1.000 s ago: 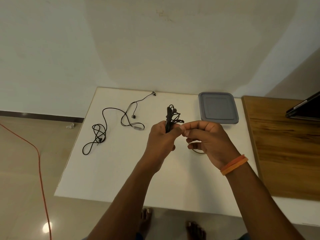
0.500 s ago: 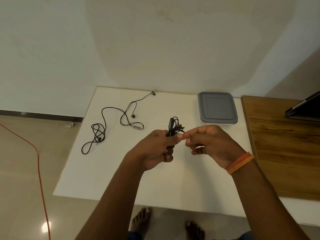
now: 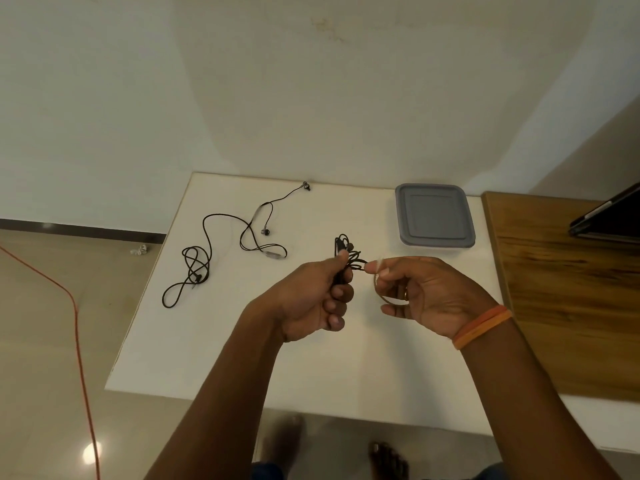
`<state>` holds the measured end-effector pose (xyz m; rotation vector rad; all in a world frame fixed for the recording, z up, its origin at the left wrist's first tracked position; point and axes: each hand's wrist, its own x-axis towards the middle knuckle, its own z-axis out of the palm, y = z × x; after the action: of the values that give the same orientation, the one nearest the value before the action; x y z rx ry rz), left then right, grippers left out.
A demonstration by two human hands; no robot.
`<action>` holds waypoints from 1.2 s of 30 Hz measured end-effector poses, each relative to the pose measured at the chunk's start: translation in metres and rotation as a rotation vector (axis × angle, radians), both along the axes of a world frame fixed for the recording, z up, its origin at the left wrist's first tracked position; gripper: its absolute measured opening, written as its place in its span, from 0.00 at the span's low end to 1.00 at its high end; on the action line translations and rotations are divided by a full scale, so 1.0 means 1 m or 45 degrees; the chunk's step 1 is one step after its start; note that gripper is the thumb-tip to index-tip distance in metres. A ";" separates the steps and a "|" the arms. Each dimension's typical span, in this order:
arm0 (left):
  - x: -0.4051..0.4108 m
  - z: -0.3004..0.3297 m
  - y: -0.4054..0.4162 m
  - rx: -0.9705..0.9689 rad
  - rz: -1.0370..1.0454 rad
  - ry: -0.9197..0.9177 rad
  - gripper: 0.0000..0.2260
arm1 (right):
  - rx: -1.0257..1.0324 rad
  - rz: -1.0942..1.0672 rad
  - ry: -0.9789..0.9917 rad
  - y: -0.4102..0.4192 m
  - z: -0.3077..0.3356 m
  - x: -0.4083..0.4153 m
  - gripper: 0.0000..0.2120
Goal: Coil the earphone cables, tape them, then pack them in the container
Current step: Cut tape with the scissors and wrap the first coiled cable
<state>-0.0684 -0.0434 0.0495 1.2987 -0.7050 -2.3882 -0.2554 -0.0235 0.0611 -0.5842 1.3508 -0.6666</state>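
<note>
Coiled earphone [image 3: 346,252]: held in the air at centre frame above the white table [image 3: 214,344], a tight black bundle with loops standing out above the fist.
Head view, left hand [image 3: 311,299]: fingers curled round the lower part of the bundle, thumb pressed on top of it.
Head view, right hand [image 3: 426,292]: thumb and forefinger pinch a pale strip of tape [image 3: 378,268] at the bundle's right side; the other fingers are loosely curled, with a thin tape ring [image 3: 389,299] partly hidden in the palm.
Change: against the frame one second ago, both hands sit lower and the right hand has drawn a little apart from the left, so a short length of tape now shows between them. The bundle itself is tilted less upright.
Meaning for the task: judged as the taping step on this first earphone; whether the tape already sticks to the cable cannot be told.
Second earphone [image 3: 221,251]: lies uncoiled at left of centre on the table, untouched across all frames.
Container [image 3: 434,214]: upper right of the table, grey lid on, well apart from the hands; packing not yet begun.
</note>
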 end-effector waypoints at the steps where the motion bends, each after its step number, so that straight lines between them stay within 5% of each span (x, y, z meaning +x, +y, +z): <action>1: 0.000 0.000 -0.001 0.018 0.005 -0.012 0.16 | -0.006 -0.012 0.013 0.000 0.000 -0.001 0.09; 12: -0.015 -0.004 0.003 -0.318 0.217 -0.214 0.14 | -0.115 -0.003 0.480 0.000 -0.004 0.010 0.04; 21: -0.030 -0.012 0.007 -1.011 0.036 -0.841 0.14 | -0.049 -0.087 0.363 -0.001 -0.010 0.015 0.06; 36: -0.034 -0.007 0.011 -1.404 -0.048 -0.986 0.12 | 0.031 -0.263 0.079 -0.001 -0.017 0.018 0.09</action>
<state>-0.1025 -0.0328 0.0424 1.5394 -1.8670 -0.9981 -0.2373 -0.0249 0.0438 -0.4526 1.4879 -0.8031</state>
